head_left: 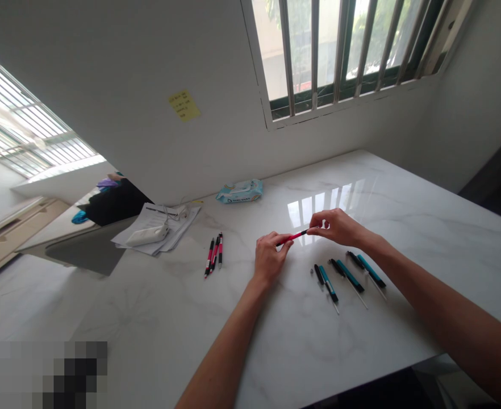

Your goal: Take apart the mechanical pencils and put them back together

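Pinching a red-and-black pen between left hand and right hand — both nearly closed, one on each end — with teal-and-black pen parts just right of the pen, three red pens left of it, a wet wipes packet well beyond it.

Two bare hands over a white marble counter hold a red-and-black pen between them, the left hand pinching one end and the right hand the other. Just right of the hands lie three teal-and-black pens w/ thin refills sticking out; to the left, three red-and-black pens lie close together. Further back are loose papers and a wet-wipes pack.
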Demonstrator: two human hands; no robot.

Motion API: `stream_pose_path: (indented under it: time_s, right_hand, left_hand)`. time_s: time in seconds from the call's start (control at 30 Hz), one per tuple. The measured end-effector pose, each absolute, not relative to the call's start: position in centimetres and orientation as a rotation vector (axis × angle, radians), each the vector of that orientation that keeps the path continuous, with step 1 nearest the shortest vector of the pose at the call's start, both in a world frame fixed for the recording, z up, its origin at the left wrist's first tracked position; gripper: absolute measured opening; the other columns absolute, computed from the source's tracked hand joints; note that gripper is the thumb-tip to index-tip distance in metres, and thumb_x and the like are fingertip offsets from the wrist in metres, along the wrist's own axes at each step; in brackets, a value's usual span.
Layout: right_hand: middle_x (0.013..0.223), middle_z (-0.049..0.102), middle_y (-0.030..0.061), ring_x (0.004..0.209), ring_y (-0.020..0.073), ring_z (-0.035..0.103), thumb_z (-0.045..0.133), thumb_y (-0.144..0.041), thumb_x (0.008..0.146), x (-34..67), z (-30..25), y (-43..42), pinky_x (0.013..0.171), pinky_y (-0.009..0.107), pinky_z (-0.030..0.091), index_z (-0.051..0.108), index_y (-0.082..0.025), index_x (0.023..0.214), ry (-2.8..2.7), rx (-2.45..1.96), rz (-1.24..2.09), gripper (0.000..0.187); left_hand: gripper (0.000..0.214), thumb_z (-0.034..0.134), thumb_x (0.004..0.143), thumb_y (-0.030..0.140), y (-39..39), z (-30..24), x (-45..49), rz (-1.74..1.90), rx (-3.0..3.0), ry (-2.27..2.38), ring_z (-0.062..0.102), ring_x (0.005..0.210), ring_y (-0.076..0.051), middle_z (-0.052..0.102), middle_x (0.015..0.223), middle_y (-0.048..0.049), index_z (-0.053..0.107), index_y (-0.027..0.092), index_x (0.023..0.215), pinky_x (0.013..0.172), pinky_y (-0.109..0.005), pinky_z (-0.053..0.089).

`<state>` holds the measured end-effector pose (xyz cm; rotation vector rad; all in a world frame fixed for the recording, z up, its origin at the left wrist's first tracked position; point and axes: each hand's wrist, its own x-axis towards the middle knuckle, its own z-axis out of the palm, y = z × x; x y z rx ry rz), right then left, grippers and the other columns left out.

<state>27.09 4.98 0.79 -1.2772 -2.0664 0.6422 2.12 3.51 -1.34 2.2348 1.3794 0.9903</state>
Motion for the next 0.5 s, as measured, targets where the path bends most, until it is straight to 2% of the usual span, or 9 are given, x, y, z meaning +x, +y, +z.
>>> stream_pose_path:
  time_s: [0.07, 0.1, 0.2, 0.27, 0.37, 0.5]
  right_hand:
    - [0.069, 0.071, 0.0043, 0.064, 0.0182, 0.06, 0.057, -0.057, 0.098, 27.06, 0.96, 4.9, 0.062, 0.033, 0.042, 0.073, -0.022, 0.072, -2.09, -1.327, 0.645, 0.046]
    - [0.071, 0.071, 0.0046, 0.065, 0.0189, 0.061, 0.057, -0.057, 0.098, 27.05, 1.04, 4.86, 0.063, 0.033, 0.043, 0.074, -0.022, 0.074, -2.095, -1.328, 0.646, 0.045]
    - [0.091, 0.076, 0.0059, 0.088, 0.0239, 0.066, 0.069, -0.054, 0.091, 27.11, 1.15, 4.79, 0.075, 0.036, 0.048, 0.077, -0.025, 0.092, -2.085, -1.229, 0.617, 0.03]
    - [0.097, 0.076, 0.0068, 0.095, 0.0253, 0.066, 0.071, -0.051, 0.09, 27.18, 1.1, 4.85, 0.081, 0.038, 0.048, 0.076, -0.025, 0.094, -2.087, -1.189, 0.588, 0.026]
    - [0.092, 0.075, 0.0082, 0.086, 0.0242, 0.065, 0.064, -0.053, 0.095, 27.3, 0.9, 5.07, 0.075, 0.037, 0.046, 0.077, -0.023, 0.085, -2.095, -1.254, 0.561, 0.033]
    - [0.082, 0.074, 0.0065, 0.074, 0.021, 0.063, 0.06, -0.057, 0.097, 27.44, 0.8, 5.28, 0.067, 0.033, 0.042, 0.077, -0.023, 0.084, -2.102, -1.312, 0.611, 0.04]
  left_hand:
    - [0.013, 0.072, 0.092, 0.027, 3.49, -1.31, 2.15, 0.98, 2.242, 1.374, 0.067, 0.081, -0.019, 0.075, 0.088, -0.0031, 0.082, 0.028, 0.101, 0.081, -0.033, 0.049]
    - [0.013, 0.072, 0.092, 0.027, 3.49, -1.31, 2.14, 0.976, 2.244, 1.371, 0.067, 0.081, -0.019, 0.076, 0.088, -0.0032, 0.082, 0.028, 0.101, 0.082, -0.033, 0.049]
    - [0.013, 0.072, 0.092, 0.026, 3.54, -1.34, 2.06, 0.973, 2.226, 1.367, 0.068, 0.08, -0.019, 0.076, 0.088, -0.0032, 0.082, 0.027, 0.101, 0.082, -0.033, 0.049]
    - [0.014, 0.072, 0.092, 0.026, 3.58, -1.35, 2.0, 0.97, 2.211, 1.365, 0.068, 0.08, -0.019, 0.076, 0.089, -0.0031, 0.082, 0.027, 0.101, 0.082, -0.033, 0.05]
    - [0.012, 0.072, 0.091, 0.026, 3.6, -1.27, 1.95, 0.952, 2.23, 1.367, 0.067, 0.081, -0.02, 0.076, 0.088, -0.0034, 0.082, 0.026, 0.098, 0.084, -0.034, 0.05]
    - [0.011, 0.072, 0.091, 0.027, 3.65, -1.13, 1.9, 0.976, 2.186, 1.306, 0.068, 0.087, -0.021, 0.077, 0.09, -0.004, 0.081, 0.026, 0.097, 0.089, -0.036, 0.051]
